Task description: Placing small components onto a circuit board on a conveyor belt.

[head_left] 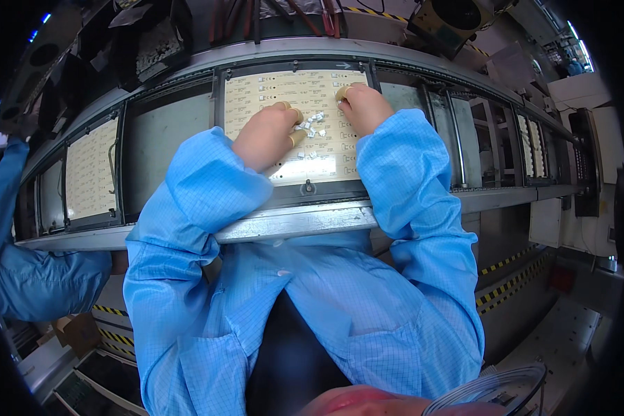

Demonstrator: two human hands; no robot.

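A cream-coloured circuit board panel (246, 87) with rows of printed markings lies in a dark frame before me. Small white connector-like pieces (312, 127) are heaped loosely at its middle, with a few more nearer me. My left hand (265, 141) rests over the panel at the heap's left side, thumb and forefinger apart, pale yellow covers on the fingertips. Toward the panel's far right, my right hand (365, 108) has thumb and covered forefinger closed together at the surface. A bit of white shows at their tips, seemingly one small connector, mostly hidden by the fingers.
The frame sits on a conveyor with a metal front rail (298, 222). Another framed panel (92, 170) lies on the left, beside a co-worker's blue sleeve (48, 281). Beyond the conveyor are a black bin of small white parts (158, 52) and red-handled tools (329, 21).
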